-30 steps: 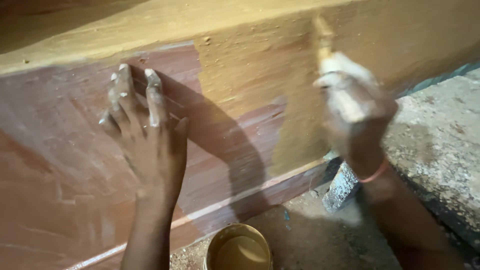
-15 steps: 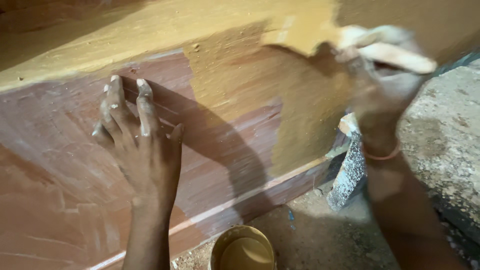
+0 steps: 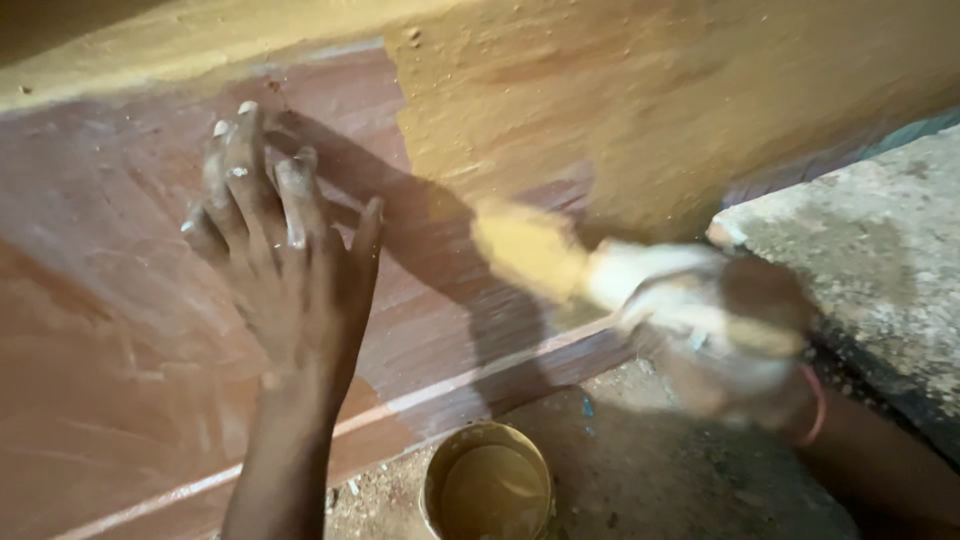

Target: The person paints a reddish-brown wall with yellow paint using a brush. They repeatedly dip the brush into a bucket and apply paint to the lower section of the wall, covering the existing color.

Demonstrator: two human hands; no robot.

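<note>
My left hand [image 3: 285, 265] lies flat with fingers spread on the reddish-brown part of the wall [image 3: 110, 330], its fingertips smeared with pale paint. My right hand [image 3: 725, 335], blurred with motion and coated in paint, grips a paintbrush [image 3: 535, 250] whose bristles are loaded with ochre paint. The brush tip is low on the wall, at the edge where the ochre-painted area [image 3: 640, 110] meets the reddish-brown. A pink band circles my right wrist.
A round tin of ochre paint [image 3: 490, 490] stands on the gritty floor below my hands. A rough concrete slab [image 3: 860, 250] juts out at the right. A pale stripe runs along the wall's base.
My right hand has swept the brush down from the top of the wall to its lower part. My left hand stays pressed on the wall.
</note>
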